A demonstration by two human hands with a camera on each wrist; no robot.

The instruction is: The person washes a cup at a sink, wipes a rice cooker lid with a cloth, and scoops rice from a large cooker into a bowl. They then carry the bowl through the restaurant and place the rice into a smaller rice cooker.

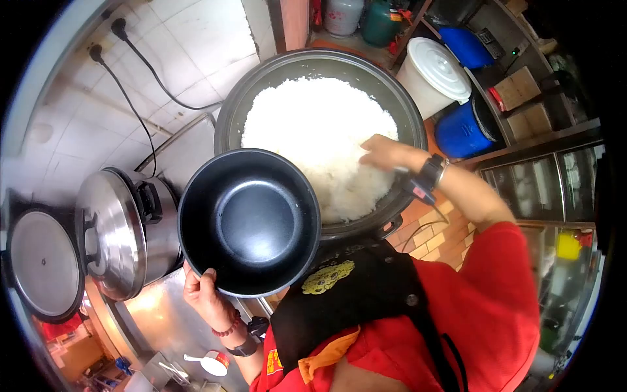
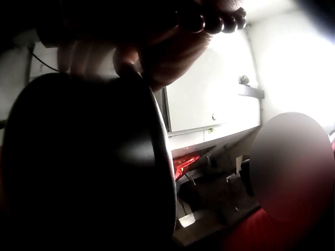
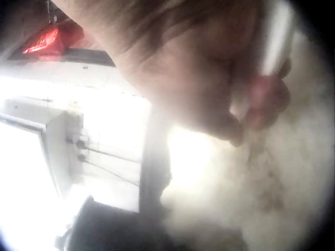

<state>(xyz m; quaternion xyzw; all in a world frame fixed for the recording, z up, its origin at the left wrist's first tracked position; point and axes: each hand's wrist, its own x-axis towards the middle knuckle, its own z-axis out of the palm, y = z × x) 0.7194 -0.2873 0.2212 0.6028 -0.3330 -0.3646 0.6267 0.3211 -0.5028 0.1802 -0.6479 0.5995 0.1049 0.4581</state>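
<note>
My left hand (image 1: 204, 297) grips the rim of an empty black inner pot (image 1: 255, 222), thumb over the edge and fingers outside. In the left wrist view this pot (image 2: 89, 162) shows as a dark round shape below the fingers. My right hand (image 1: 385, 153) is low over white cooked rice (image 1: 313, 117) in a large dark cooker (image 1: 228, 117). The right wrist view has this hand (image 3: 193, 68) curled round a white handle (image 3: 277, 39), close over steaming rice (image 3: 220, 193). The handle's working end is hidden.
A steel lidded pot (image 1: 121, 228) and a round lid (image 1: 46, 264) stand at the left. Two plugged cords (image 1: 130, 98) run along the tiled wall. Behind the cooker at right are a white lidded bucket (image 1: 437, 72), a blue barrel (image 1: 464, 130) and shelves (image 1: 522, 140).
</note>
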